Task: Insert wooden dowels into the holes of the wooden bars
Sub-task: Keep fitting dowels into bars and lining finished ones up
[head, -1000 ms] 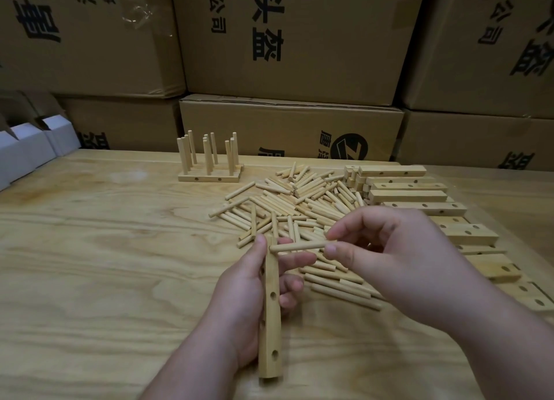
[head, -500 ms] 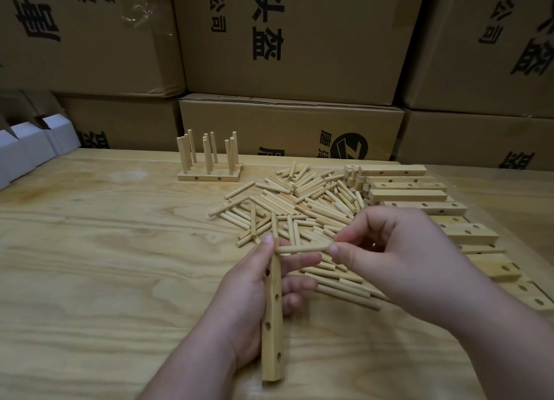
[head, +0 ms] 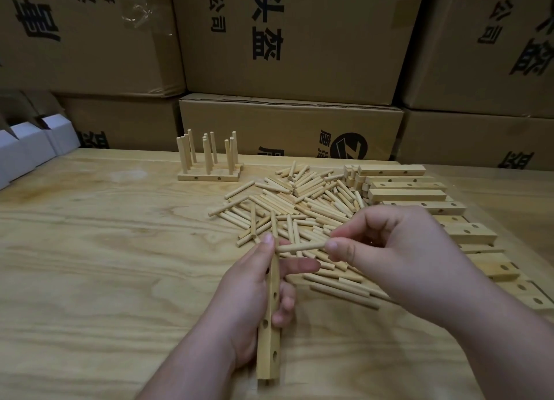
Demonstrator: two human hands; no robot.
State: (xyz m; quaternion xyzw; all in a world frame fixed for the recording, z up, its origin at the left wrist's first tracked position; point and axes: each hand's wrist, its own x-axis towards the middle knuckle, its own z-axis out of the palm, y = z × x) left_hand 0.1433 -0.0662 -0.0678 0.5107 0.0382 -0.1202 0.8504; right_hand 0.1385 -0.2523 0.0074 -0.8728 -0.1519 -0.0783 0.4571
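My left hand (head: 251, 294) grips a wooden bar (head: 269, 333) that points away from me, its row of holes facing right. My right hand (head: 389, 255) pinches one wooden dowel (head: 299, 246) by its right end and holds it level, its left end touching the far end of the bar beside my left thumb. A heap of loose dowels (head: 299, 202) lies on the table just beyond both hands. Several drilled bars (head: 407, 194) are lined up at the right.
Finished bars with upright dowels (head: 209, 160) stand at the back of the wooden table (head: 90, 264). Stacked cardboard boxes (head: 293, 40) wall off the far edge. White folded cartons (head: 27, 148) sit at the far left.
The right hand has brought the dowel's left end in against the bar's far end. The left hand turned the bar slightly, so its holes now face the dowel.
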